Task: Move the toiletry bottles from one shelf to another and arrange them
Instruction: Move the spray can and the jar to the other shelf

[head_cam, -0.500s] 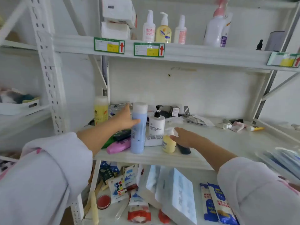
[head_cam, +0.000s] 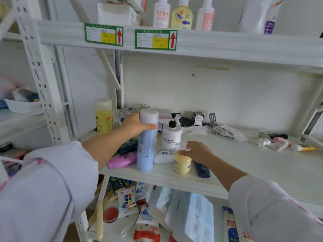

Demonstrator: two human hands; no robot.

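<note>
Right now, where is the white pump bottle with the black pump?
In the head view the white pump bottle stands upright on the middle shelf, left of centre, just right of the tall blue bottle in the left hand and behind the small yellow bottle.

Shelf-edge tags point(head_cam: 103, 34) point(head_cam: 156, 39): red up-arrows, writing too blurred to read
White pump bottle point(head_cam: 171, 136): possibly "LOTION", small print unclear
Flat white pack point(head_cam: 164, 155): barcode, digits illegible

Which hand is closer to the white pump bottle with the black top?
Right. The right hand sits just below the white pump bottle, on the yellow bottle; the left hand grips the blue bottle beside it.
</note>
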